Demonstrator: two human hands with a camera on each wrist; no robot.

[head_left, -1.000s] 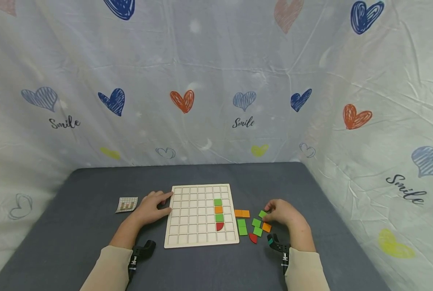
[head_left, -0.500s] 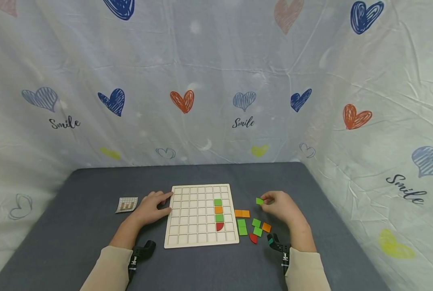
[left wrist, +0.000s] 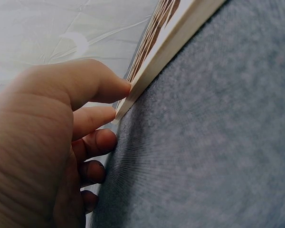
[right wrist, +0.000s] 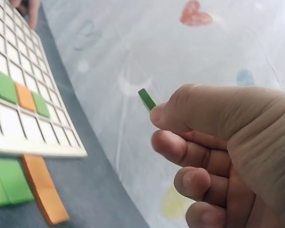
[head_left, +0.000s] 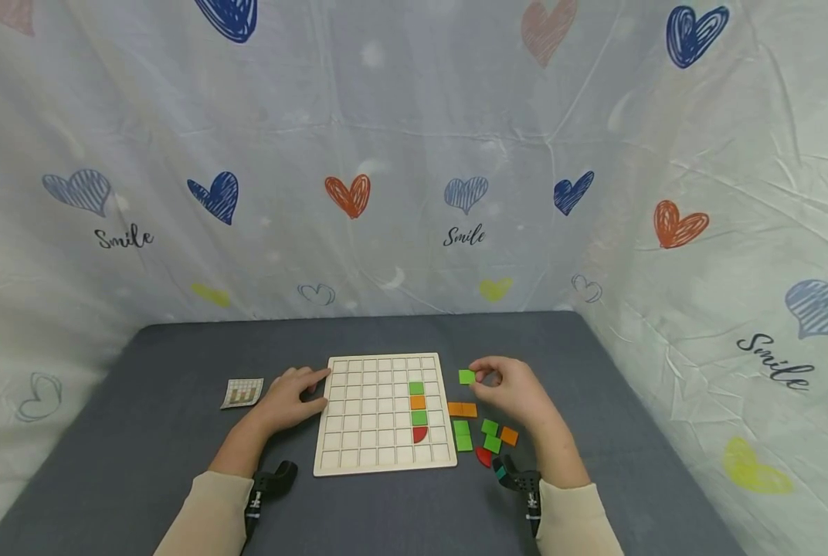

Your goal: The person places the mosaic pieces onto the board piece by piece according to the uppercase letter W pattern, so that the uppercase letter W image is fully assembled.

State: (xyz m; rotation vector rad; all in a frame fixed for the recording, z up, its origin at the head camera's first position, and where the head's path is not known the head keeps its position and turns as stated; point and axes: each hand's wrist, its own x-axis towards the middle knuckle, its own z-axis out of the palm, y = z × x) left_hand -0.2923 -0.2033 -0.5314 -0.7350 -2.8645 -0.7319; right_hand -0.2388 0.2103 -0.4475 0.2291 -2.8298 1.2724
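My right hand (head_left: pixel 514 388) pinches a green square tile (head_left: pixel 466 377) between thumb and fingertips, just off the upper right edge of the pale gridded board (head_left: pixel 362 457). In the right wrist view this green tile (right wrist: pixel 147 99) shows edge-on at the thumb tip. My left hand (head_left: pixel 286 398) rests at the board's left side, thumb and index fingertip touching its edge (left wrist: pixel 147 76); the other fingers are loosely bent. One column of the board holds a green tile (head_left: pixel 417 388), an orange tile (head_left: pixel 418 402), another green tile (head_left: pixel 419 418) and a red quarter-round piece (head_left: pixel 420 435).
Right of the board lie a pair of orange tiles (head_left: pixel 462 410), a pair of green tiles (head_left: pixel 463 436), loose green tiles (head_left: pixel 490 427), an orange tile (head_left: pixel 509 436) and a red quarter-round piece (head_left: pixel 483 457). A small printed card (head_left: pixel 242 392) lies left of my left hand.
My right hand has lifted the green tile away from the loose pieces and carried it up and left toward the board. The left hand stays in place at the board's edge.
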